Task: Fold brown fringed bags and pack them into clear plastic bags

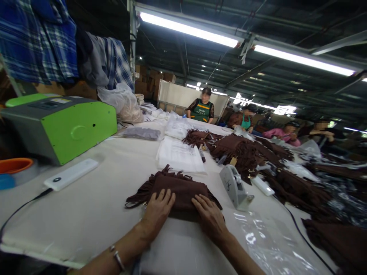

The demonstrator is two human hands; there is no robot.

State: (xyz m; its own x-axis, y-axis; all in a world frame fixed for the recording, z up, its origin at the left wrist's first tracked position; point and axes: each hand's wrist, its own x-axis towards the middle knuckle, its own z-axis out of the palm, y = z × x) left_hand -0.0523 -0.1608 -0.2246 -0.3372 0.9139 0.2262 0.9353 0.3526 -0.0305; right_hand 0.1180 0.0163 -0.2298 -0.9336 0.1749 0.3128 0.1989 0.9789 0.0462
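Head view: left hand and right hand lie flat, fingers together and extended, on the folded brown fringed garment at the tabletop near edge; press evenly; keep fringe tucked inward, clear of the tape dispenser.

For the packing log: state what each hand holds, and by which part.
Neither grips anything. The left hand and right hand lie flat on the near edge of the folded brown fringed garment, pressing it against the table.
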